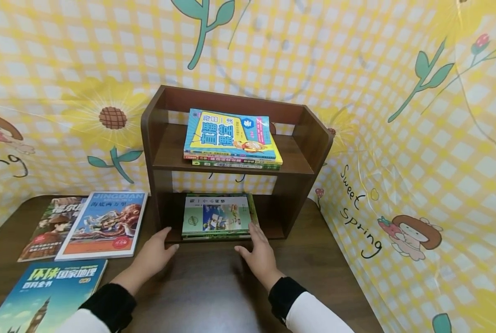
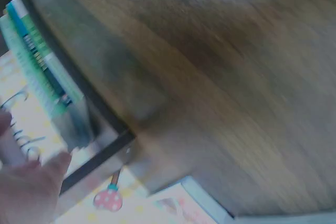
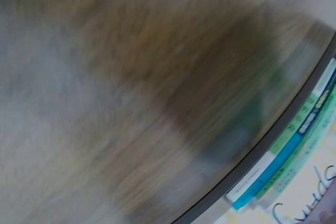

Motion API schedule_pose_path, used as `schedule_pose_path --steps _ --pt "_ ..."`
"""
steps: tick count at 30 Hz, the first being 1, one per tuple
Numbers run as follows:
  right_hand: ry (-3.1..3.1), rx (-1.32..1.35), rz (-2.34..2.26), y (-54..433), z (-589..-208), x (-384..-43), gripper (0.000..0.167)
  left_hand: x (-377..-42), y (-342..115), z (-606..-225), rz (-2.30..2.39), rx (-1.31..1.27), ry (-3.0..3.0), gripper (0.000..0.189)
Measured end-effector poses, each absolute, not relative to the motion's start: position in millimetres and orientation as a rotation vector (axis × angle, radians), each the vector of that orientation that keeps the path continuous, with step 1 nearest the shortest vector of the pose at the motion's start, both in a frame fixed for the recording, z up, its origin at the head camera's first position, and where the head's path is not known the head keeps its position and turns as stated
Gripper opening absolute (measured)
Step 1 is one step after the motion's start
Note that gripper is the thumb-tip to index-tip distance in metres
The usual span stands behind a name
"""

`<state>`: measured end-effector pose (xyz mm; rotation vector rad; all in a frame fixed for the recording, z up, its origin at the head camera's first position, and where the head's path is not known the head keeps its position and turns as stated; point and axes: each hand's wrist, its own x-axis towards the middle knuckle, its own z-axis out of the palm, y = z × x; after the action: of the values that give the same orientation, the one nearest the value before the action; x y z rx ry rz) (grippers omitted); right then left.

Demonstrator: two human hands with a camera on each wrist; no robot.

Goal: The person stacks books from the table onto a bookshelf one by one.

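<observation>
A stack of green books (image 1: 216, 217) lies flat on the lower shelf of a brown wooden bookshelf (image 1: 153, 138). My left hand (image 1: 153, 256) is at the shelf's front left corner, thumb and fingers spread, apart from the stack. At the stack's front right corner, my right hand (image 1: 259, 254) has its fingers extended; whether the fingertips touch the books I cannot tell. In the left wrist view, the books' spines (image 2: 44, 66) show beyond the blurred left hand (image 2: 31, 190). The right wrist view also shows several stacked spines (image 3: 294, 148).
Another book stack (image 1: 231, 136) lies on the upper shelf. To the left on the dark wooden table (image 1: 198, 291) lie an octopus-cover book (image 1: 106, 224), a book partly under it (image 1: 50, 231), and a blue-green book (image 1: 44, 296). Checked yellow cloth (image 1: 377, 152) hangs behind and right.
</observation>
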<state>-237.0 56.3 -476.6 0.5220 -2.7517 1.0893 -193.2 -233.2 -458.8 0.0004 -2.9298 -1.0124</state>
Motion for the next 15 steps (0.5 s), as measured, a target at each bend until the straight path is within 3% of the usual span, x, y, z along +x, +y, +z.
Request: schedule_pose_path --steps 8,15 --pt "-2.704 0.599 1.181 54 -472 -207 0.078 -147 -270 -447 -1.043 -0.089 -2.947 0.05" --pt "-2.665 0.623 1.13 55 -470 -186 0.079 -124 -315 -455 -1.057 0.088 -2.913 0.053"
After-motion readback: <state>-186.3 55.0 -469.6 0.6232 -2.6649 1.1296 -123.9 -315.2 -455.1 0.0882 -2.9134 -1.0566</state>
